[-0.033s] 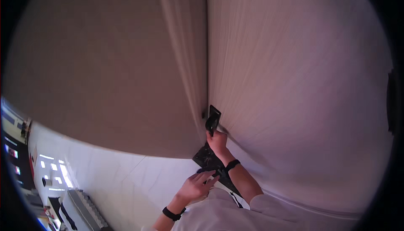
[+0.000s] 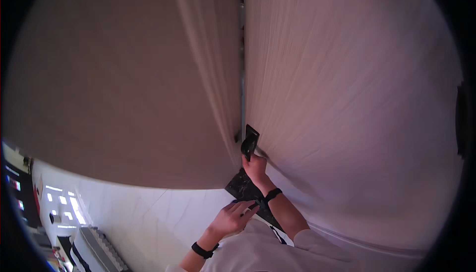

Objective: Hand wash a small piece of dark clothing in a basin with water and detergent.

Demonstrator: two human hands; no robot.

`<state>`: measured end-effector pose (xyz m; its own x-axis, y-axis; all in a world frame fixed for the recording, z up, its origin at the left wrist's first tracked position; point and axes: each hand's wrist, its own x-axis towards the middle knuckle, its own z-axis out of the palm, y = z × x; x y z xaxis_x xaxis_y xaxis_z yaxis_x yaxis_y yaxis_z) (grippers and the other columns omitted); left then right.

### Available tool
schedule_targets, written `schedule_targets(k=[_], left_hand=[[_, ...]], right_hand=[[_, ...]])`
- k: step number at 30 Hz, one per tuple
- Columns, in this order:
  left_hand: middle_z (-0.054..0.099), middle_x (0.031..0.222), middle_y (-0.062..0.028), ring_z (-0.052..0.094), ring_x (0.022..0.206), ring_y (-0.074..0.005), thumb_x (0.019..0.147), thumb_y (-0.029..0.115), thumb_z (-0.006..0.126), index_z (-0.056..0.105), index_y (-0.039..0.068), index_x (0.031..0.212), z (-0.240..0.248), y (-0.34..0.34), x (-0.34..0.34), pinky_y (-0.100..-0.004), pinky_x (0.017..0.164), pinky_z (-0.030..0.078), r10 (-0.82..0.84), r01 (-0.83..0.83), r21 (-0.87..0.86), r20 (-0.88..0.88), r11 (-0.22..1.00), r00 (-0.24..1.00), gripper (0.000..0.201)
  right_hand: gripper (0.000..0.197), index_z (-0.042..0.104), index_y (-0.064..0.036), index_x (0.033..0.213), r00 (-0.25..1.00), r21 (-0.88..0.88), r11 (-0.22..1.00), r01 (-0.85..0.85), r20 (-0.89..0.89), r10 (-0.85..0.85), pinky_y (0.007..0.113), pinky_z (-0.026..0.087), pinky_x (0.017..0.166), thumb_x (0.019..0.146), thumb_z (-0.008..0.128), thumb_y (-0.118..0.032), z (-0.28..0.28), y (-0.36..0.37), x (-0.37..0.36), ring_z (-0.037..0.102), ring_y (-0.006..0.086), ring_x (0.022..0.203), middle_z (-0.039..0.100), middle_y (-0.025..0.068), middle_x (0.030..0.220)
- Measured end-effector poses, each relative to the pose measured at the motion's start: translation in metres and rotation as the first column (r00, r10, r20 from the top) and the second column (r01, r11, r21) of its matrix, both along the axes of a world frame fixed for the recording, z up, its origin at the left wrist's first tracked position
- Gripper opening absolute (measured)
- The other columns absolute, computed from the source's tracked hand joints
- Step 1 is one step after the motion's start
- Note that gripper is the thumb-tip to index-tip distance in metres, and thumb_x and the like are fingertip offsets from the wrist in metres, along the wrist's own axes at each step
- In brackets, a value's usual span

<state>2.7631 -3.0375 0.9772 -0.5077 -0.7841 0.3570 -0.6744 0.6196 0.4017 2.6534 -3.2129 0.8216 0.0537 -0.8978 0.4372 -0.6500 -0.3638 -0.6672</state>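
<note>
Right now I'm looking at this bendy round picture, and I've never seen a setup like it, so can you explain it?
There is no machine here, just a person working bare-handed, with a black band on each wrist. The picture comes from a wide camera on the person's head, looking down, which bends straight edges. The right hand holds the black handle of a pale door. To the left stands a brownish panel, with a narrow gap between it and the door. The left hand is off the handle, nearer the body; I can't make out whether it holds anything. Below, a dark strip lies beside the pale floor.
</note>
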Motion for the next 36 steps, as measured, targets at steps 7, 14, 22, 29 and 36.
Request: schedule_targets(k=[7, 14, 22, 29, 36], left_hand=[[0.065, 0.108, -0.0076, 0.067, 0.087, -0.0204, 0.072, 0.007, 0.065, 0.066, 0.006, 0.112, -0.048, -0.012, -0.023, -0.0308, 0.070, 0.056, -0.194, 0.194, -0.062, 0.010, 0.979, 0.981, 0.040], [0.059, 0.122, -0.0133, 0.062, 0.106, -0.0298, 0.079, 0.005, 0.058, 0.056, 0.003, 0.121, -0.127, -0.062, -0.037, -0.0390, 0.087, 0.053, -0.103, 0.150, 0.323, -0.157, 0.934, 0.982, 0.043], [0.063, 0.093, -0.0102, 0.062, 0.086, -0.0291, 0.083, 0.012, 0.061, 0.063, 0.006, 0.105, -0.160, -0.213, -0.124, -0.0415, 0.074, 0.049, -0.107, 0.050, 0.352, 0.143, 0.935, 0.984, 0.022], [0.061, 0.087, -0.0089, 0.061, 0.083, -0.0286, 0.085, 0.013, 0.061, 0.064, 0.007, 0.102, -0.165, -0.339, -0.166, -0.0409, 0.072, 0.050, -0.049, 0.045, 0.239, 0.008, 0.970, 0.999, 0.018], [0.057, 0.085, -0.0089, 0.060, 0.078, -0.0294, 0.083, 0.013, 0.063, 0.064, 0.007, 0.098, -0.190, -0.473, -0.205, -0.0413, 0.067, 0.050, -0.152, 0.137, 0.323, 0.024, 0.936, 0.988, 0.016]], right_hand=[[0.021, 0.063, -0.0059, 0.072, 0.997, -0.127, 0.989, 0.071, 0.006, -0.071, 0.046, 0.049, 0.052, 0.084, 0.066, -0.023, -0.039, 0.001, -0.042, 0.061, 0.0345, 0.052, 0.060, 0.0158, 0.057], [0.031, 0.066, -0.0028, 0.072, 0.903, -0.186, 0.895, 0.405, -0.072, -0.423, 0.045, 0.048, 0.053, 0.089, 0.065, -0.028, -0.086, -0.108, -0.130, 0.062, 0.0377, 0.056, 0.061, 0.0190, 0.059], [0.045, 0.070, 0.0012, 0.084, 0.737, 0.102, 0.730, 0.676, -0.078, -0.672, 0.048, 0.049, 0.059, 0.092, 0.059, -0.042, -0.114, -0.220, -0.323, 0.064, 0.0407, 0.066, 0.064, 0.0238, 0.068], [0.049, 0.072, -0.0017, 0.086, 0.468, 0.090, 0.460, 0.883, -0.223, -0.855, 0.047, 0.050, 0.065, 0.090, 0.059, -0.049, -0.112, -0.264, -0.484, 0.067, 0.0396, 0.074, 0.067, 0.0230, 0.075], [0.059, 0.072, 0.0018, 0.082, 0.200, 0.062, 0.191, 0.980, -0.379, -0.904, 0.048, 0.051, 0.065, 0.087, 0.058, -0.056, -0.088, -0.282, -0.598, 0.066, 0.0404, 0.073, 0.067, 0.0238, 0.076]])
